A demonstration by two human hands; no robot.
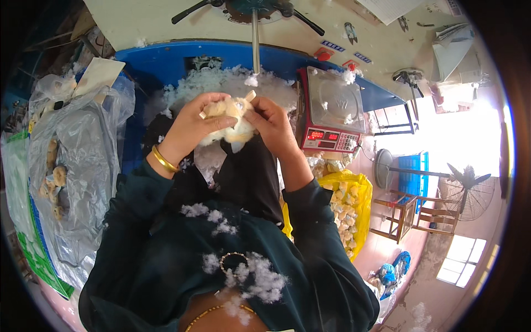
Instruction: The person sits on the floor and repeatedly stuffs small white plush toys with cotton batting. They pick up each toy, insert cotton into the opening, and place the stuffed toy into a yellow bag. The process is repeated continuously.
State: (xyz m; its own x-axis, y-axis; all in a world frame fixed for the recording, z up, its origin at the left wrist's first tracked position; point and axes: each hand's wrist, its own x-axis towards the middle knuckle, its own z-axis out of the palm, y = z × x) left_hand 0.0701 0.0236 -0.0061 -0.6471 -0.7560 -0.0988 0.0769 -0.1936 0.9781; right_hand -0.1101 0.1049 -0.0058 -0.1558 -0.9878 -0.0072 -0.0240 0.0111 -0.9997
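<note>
Both my hands grip a small cream and tan plush toy, held up over my lap. My left hand wraps its left side, the thumb lying across the front. From the right, my right hand pinches the toy's edge between thumb and fingers. A small pale tab sticks up at its top right. Just beyond it a metal filling tube points down from the machine, a tuft of fluff at its tip. Loose white stuffing lies heaped behind my hands.
A red digital scale stands right of my hands. A yellow bag full of small plush pieces sits at lower right. On the left, grey plastic sheeting carries several plush pieces. Wooden stools and a standing fan are farther right.
</note>
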